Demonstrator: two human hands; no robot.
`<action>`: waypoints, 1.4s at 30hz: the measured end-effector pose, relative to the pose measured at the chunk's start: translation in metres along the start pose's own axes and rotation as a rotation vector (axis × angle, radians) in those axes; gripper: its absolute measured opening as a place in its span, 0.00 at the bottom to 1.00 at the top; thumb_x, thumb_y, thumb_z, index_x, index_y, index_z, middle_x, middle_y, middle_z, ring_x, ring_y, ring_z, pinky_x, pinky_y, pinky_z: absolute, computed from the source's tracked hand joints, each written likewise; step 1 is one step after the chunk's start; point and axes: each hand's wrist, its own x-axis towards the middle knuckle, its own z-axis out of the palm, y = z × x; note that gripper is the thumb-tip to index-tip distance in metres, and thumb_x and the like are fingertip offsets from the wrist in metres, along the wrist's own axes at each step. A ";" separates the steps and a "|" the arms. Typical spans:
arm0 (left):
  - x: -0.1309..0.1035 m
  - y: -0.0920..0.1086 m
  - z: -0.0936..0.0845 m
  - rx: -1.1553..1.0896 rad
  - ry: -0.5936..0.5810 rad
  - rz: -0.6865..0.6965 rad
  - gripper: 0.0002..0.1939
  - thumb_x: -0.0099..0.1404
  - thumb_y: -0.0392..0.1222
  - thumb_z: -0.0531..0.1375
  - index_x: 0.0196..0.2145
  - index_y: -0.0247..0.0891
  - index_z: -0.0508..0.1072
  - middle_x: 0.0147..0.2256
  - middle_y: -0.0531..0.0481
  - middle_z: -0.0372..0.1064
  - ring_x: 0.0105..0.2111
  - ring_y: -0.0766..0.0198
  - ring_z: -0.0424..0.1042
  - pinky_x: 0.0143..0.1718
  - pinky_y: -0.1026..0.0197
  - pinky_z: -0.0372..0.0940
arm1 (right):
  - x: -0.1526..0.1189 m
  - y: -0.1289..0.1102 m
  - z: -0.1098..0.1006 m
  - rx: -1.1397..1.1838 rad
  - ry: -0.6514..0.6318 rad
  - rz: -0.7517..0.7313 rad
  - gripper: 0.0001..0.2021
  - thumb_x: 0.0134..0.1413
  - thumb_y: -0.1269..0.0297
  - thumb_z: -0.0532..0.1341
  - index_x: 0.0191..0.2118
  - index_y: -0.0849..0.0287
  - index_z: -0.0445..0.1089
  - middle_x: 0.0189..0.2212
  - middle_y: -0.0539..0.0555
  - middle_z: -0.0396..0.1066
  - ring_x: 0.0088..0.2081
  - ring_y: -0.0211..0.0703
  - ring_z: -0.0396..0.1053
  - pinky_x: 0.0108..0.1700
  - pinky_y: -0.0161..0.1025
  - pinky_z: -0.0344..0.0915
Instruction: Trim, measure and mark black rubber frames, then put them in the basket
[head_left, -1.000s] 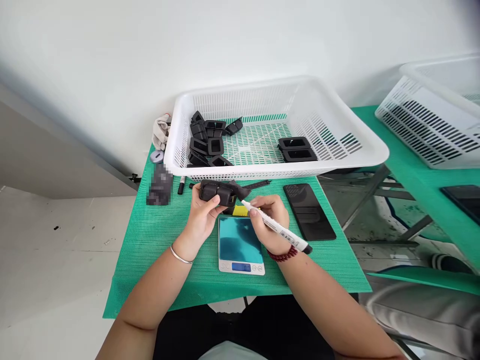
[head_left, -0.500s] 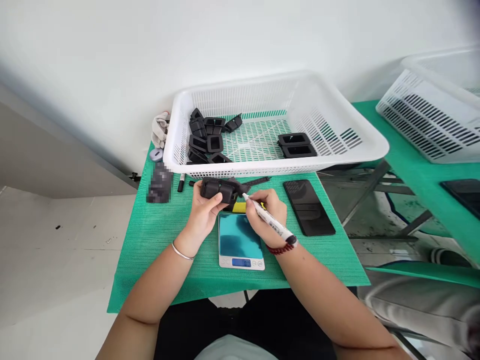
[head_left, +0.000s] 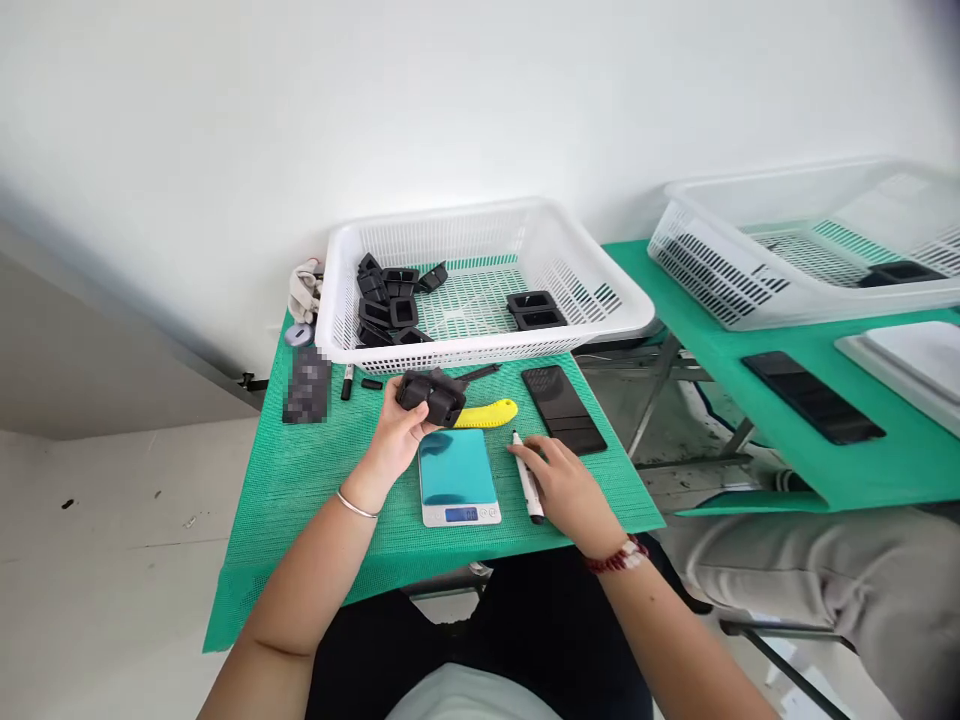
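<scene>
My left hand is closed around a black plastic part with two rounded sections, raised above the table behind the scale. My right hand has its fingers apart over a white marker lying on the green cloth, and the index finger reaches across it. Between my hands sits a small digital scale with a shiny blue plate, nothing on it. Beyond the scale lies a curved yellow handle, its left end hidden by the part. A thin black strip shows behind that part.
A white basket with several black plastic parts stands at the back. A phone lies to the right; a second marker and black cap lie left. Another basket stands on the neighbouring table, with a seated person's leg nearby.
My right hand has moved the marker away from the black part and down to the cloth right of the scale, fingers loosened. My left hand still holds the part. The view has turned right.
</scene>
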 end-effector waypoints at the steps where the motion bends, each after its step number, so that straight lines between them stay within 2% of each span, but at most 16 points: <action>1: -0.001 -0.002 0.000 0.019 -0.027 -0.014 0.26 0.49 0.45 0.69 0.40 0.45 0.59 0.40 0.54 0.66 0.37 0.65 0.71 0.32 0.63 0.70 | -0.002 0.001 0.000 -0.025 -0.023 -0.010 0.20 0.57 0.76 0.49 0.52 0.56 0.66 0.45 0.62 0.67 0.44 0.53 0.67 0.44 0.52 0.69; 5: -0.014 -0.007 0.004 0.220 -0.167 -0.004 0.26 0.49 0.47 0.70 0.38 0.43 0.58 0.37 0.52 0.66 0.37 0.65 0.70 0.35 0.63 0.68 | 0.005 -0.006 -0.013 0.106 -0.023 0.016 0.23 0.61 0.72 0.48 0.61 0.52 0.57 0.46 0.60 0.68 0.45 0.53 0.68 0.45 0.54 0.69; 7: -0.026 -0.006 0.012 0.410 -0.291 0.020 0.25 0.50 0.45 0.69 0.41 0.44 0.60 0.37 0.51 0.66 0.39 0.63 0.70 0.39 0.60 0.68 | 0.013 -0.012 -0.026 0.360 -0.015 0.040 0.25 0.64 0.65 0.48 0.65 0.51 0.46 0.50 0.59 0.68 0.50 0.50 0.68 0.48 0.51 0.69; 9: -0.035 -0.001 0.023 0.636 -0.453 0.085 0.26 0.51 0.44 0.68 0.45 0.43 0.63 0.42 0.47 0.65 0.43 0.59 0.69 0.43 0.56 0.66 | 0.023 -0.016 -0.039 0.662 -0.085 -0.014 0.26 0.66 0.61 0.45 0.67 0.50 0.40 0.53 0.58 0.67 0.53 0.46 0.67 0.51 0.48 0.68; 13: -0.031 0.020 0.050 0.925 -0.616 0.411 0.26 0.51 0.44 0.68 0.46 0.45 0.63 0.45 0.45 0.64 0.46 0.55 0.65 0.49 0.50 0.61 | 0.048 -0.006 -0.064 1.013 -0.234 -0.153 0.23 0.66 0.58 0.45 0.64 0.49 0.50 0.55 0.56 0.66 0.54 0.43 0.66 0.53 0.46 0.67; 15: -0.017 0.032 0.063 1.035 -0.651 0.545 0.28 0.50 0.47 0.69 0.45 0.45 0.63 0.44 0.45 0.63 0.45 0.55 0.64 0.48 0.50 0.61 | 0.064 0.007 -0.077 1.094 -0.301 -0.177 0.22 0.65 0.57 0.48 0.63 0.48 0.54 0.55 0.56 0.67 0.53 0.42 0.67 0.52 0.45 0.67; 18: 0.013 0.054 0.083 1.147 -0.750 0.693 0.29 0.48 0.53 0.69 0.46 0.45 0.65 0.42 0.44 0.61 0.45 0.54 0.62 0.47 0.50 0.61 | 0.092 0.031 -0.105 1.204 -0.457 -0.275 0.25 0.62 0.54 0.53 0.63 0.48 0.52 0.54 0.56 0.67 0.51 0.42 0.68 0.48 0.43 0.69; 20: 0.038 0.071 0.099 1.241 -0.821 0.765 0.24 0.50 0.55 0.67 0.43 0.46 0.68 0.43 0.44 0.61 0.44 0.54 0.61 0.47 0.50 0.60 | 0.112 0.047 -0.128 1.135 -0.506 -0.314 0.30 0.55 0.54 0.60 0.63 0.50 0.54 0.50 0.55 0.71 0.45 0.41 0.72 0.42 0.39 0.71; 23: 0.085 0.093 0.125 1.325 -0.861 0.819 0.20 0.54 0.51 0.65 0.46 0.51 0.71 0.41 0.46 0.63 0.43 0.54 0.63 0.48 0.49 0.59 | 0.146 0.070 -0.160 0.868 -0.356 -0.319 0.25 0.51 0.59 0.64 0.56 0.53 0.64 0.45 0.53 0.74 0.39 0.39 0.73 0.41 0.38 0.71; 26: 0.143 0.099 0.144 1.234 -0.739 0.756 0.27 0.52 0.48 0.67 0.51 0.55 0.69 0.44 0.47 0.65 0.46 0.52 0.64 0.51 0.48 0.58 | 0.186 0.099 -0.175 0.572 -0.160 -0.265 0.23 0.49 0.63 0.63 0.54 0.53 0.67 0.41 0.50 0.75 0.40 0.39 0.73 0.43 0.38 0.70; 29: 0.198 0.076 0.145 1.121 -0.473 0.621 0.33 0.51 0.41 0.68 0.55 0.49 0.65 0.45 0.45 0.66 0.44 0.53 0.67 0.50 0.47 0.59 | 0.231 0.132 -0.166 0.287 -0.092 -0.164 0.24 0.46 0.62 0.63 0.52 0.55 0.68 0.43 0.52 0.74 0.41 0.42 0.72 0.44 0.40 0.69; 32: 0.235 0.041 0.126 1.187 -0.266 0.374 0.29 0.50 0.38 0.67 0.51 0.39 0.68 0.41 0.41 0.70 0.39 0.52 0.70 0.45 0.47 0.62 | 0.272 0.159 -0.138 -0.051 -0.261 -0.053 0.20 0.44 0.65 0.63 0.47 0.59 0.70 0.42 0.57 0.73 0.42 0.48 0.71 0.43 0.43 0.68; 34: 0.246 0.021 0.108 1.252 -0.313 0.212 0.25 0.47 0.38 0.68 0.45 0.37 0.70 0.41 0.39 0.71 0.39 0.49 0.71 0.42 0.47 0.64 | 0.293 0.170 -0.115 -0.241 -0.396 -0.020 0.21 0.44 0.64 0.63 0.48 0.62 0.69 0.45 0.61 0.71 0.45 0.51 0.69 0.44 0.44 0.66; 37: 0.248 0.004 0.086 1.345 -0.441 0.061 0.23 0.46 0.42 0.68 0.41 0.37 0.72 0.42 0.36 0.72 0.42 0.45 0.72 0.41 0.48 0.65 | 0.314 0.178 -0.084 -0.299 -0.491 -0.001 0.21 0.43 0.66 0.64 0.47 0.66 0.69 0.46 0.64 0.70 0.47 0.54 0.69 0.45 0.44 0.65; 40: 0.245 -0.004 0.080 1.376 -0.501 0.062 0.23 0.45 0.46 0.68 0.40 0.39 0.73 0.44 0.37 0.73 0.45 0.44 0.72 0.43 0.49 0.66 | 0.324 0.183 -0.065 -0.327 -0.562 0.012 0.21 0.42 0.67 0.65 0.46 0.66 0.69 0.45 0.63 0.70 0.46 0.53 0.69 0.43 0.42 0.65; 42: 0.243 -0.005 0.084 1.402 -0.576 0.081 0.25 0.51 0.49 0.65 0.46 0.39 0.72 0.49 0.38 0.71 0.51 0.45 0.69 0.49 0.49 0.64 | 0.328 0.187 -0.058 -0.338 -0.607 0.016 0.23 0.41 0.65 0.65 0.47 0.64 0.69 0.45 0.62 0.70 0.46 0.52 0.69 0.42 0.41 0.66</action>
